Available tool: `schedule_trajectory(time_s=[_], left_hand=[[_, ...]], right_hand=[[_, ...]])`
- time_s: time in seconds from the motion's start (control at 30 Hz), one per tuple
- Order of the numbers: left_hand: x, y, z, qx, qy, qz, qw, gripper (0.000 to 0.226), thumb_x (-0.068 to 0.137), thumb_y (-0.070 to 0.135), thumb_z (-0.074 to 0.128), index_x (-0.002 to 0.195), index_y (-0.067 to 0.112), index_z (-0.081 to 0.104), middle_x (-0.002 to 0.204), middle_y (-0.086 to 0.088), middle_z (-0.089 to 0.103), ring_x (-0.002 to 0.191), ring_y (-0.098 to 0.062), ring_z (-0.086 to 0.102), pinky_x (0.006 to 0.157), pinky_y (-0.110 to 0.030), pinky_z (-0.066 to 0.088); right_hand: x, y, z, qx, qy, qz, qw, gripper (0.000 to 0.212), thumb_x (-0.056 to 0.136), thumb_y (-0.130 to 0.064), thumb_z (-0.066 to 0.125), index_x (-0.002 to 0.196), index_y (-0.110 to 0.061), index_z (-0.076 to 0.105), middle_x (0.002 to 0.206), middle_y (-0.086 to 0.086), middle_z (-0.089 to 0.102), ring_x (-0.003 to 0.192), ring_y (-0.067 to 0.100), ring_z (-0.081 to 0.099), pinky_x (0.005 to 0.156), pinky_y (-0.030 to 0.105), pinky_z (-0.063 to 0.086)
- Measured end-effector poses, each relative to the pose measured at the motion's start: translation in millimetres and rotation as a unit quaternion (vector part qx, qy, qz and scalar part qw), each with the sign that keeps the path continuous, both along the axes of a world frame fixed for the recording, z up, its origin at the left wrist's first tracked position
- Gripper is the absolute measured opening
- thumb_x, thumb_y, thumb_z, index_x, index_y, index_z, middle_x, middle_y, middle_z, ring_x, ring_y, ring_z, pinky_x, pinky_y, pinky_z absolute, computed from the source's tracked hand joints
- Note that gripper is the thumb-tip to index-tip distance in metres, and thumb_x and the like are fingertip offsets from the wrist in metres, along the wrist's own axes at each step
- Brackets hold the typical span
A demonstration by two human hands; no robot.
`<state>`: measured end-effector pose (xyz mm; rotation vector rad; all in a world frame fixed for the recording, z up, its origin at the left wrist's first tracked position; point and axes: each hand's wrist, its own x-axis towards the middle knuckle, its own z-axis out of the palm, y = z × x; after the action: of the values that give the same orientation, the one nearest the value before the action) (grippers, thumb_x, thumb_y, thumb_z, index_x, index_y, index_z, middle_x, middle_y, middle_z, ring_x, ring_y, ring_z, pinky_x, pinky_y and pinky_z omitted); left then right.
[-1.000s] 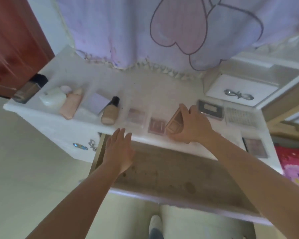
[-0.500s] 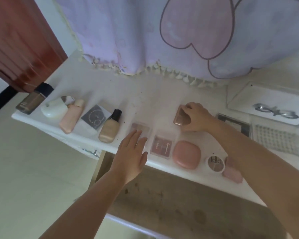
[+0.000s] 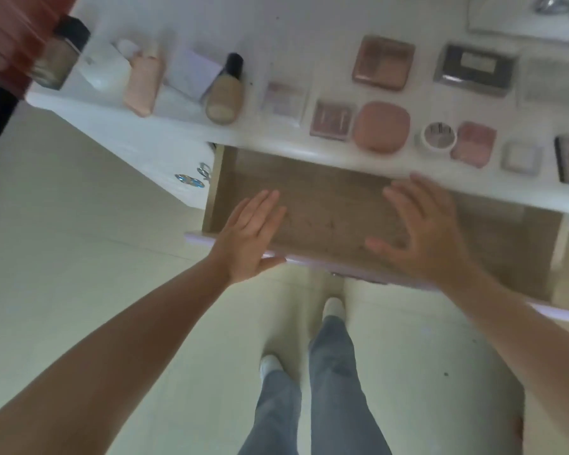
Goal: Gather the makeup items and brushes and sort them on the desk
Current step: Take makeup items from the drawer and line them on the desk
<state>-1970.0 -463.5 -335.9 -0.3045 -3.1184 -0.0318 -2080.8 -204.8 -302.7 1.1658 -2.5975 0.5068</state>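
Note:
Makeup lies in rows on the white desk [image 3: 138, 133]. From the left: a dark-capped bottle [image 3: 60, 54], a pink tube [image 3: 143, 80], a beige foundation bottle [image 3: 225, 91], small palettes [image 3: 284, 98], a rose-gold compact [image 3: 383, 62], a round pink compact [image 3: 381, 126], a small jar [image 3: 437, 136] and a dark palette [image 3: 473, 68]. My left hand [image 3: 250, 234] and my right hand [image 3: 421, 231] hover open, holding nothing, over the pulled-out drawer [image 3: 326, 205]. No brushes are visible.
The drawer's pale front rim [image 3: 309, 259] sits under both wrists. A red-brown door [image 3: 10, 37] stands at the far left. A white box with a bow handle [image 3: 526, 18] sits at the desk's back right. My legs and shoes [image 3: 334, 308] stand on pale floor.
My right hand let go of the rose-gold compact, which now lies flat on the desk. Both hands drew back over the open drawer. The view tilted down.

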Motion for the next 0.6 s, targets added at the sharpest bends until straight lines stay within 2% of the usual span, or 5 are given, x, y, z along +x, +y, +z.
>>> schedule_trajectory(time_s=[0.27,0.37,0.47,0.53,0.6], left_hand=[[6.7,10.9,-4.8,-0.143,0.015,-0.076,0.987,0.116,0.029,0.050,0.087,0.125,0.006,0.039,0.126,-0.021,0.058,0.119,-0.034,0.054,0.101,-0.044,0.030],[-0.2,9.1,-1.3,-0.159,0.058,-0.082,0.982,0.118,0.029,0.043,0.090,0.126,0.002,0.036,0.130,-0.026,0.050,0.131,-0.034,0.031,0.114,-0.041,0.006],[-3.9,0.7,5.0,-0.155,0.118,-0.084,0.977,0.112,0.040,0.036,0.088,0.129,-0.003,0.034,0.131,-0.034,0.044,0.143,-0.034,-0.005,0.115,-0.041,-0.007],[-8.5,-3.1,12.9,-0.147,0.129,-0.075,0.978,0.107,0.044,0.033,0.089,0.128,-0.005,0.034,0.128,-0.037,0.046,0.137,-0.041,0.011,0.115,-0.040,-0.004],[-18.9,-4.9,23.5,-0.125,0.112,-0.055,0.984,0.106,0.044,0.029,0.090,0.127,-0.006,0.034,0.128,-0.036,0.047,0.128,-0.042,0.029,0.115,-0.042,0.007]], right_hand=[[43.9,70.0,-57.4,0.240,0.077,-0.091,0.963,0.108,0.030,-0.040,0.090,0.122,-0.011,0.041,0.131,0.018,0.032,0.121,0.033,0.032,0.099,0.062,0.030],[45.4,69.5,-53.2,0.232,0.121,-0.114,0.958,0.106,0.033,-0.042,0.088,0.122,-0.012,0.041,0.134,0.016,0.031,0.122,0.032,0.032,0.103,0.054,0.013],[39.7,73.7,-48.0,0.196,0.161,-0.111,0.961,0.087,0.065,-0.056,0.067,0.132,-0.011,0.033,0.137,0.017,0.029,0.127,0.034,0.026,0.106,0.054,0.007],[31.0,78.7,-42.1,0.172,0.161,-0.115,0.965,0.085,0.073,-0.063,0.046,0.139,-0.015,0.020,0.143,0.016,0.022,0.138,0.031,0.013,0.111,0.049,0.000],[22.3,76.1,-34.0,0.158,0.149,-0.127,0.968,0.098,0.064,-0.058,0.061,0.142,-0.014,0.020,0.149,0.017,0.017,0.141,0.027,0.002,0.112,0.051,-0.002]])
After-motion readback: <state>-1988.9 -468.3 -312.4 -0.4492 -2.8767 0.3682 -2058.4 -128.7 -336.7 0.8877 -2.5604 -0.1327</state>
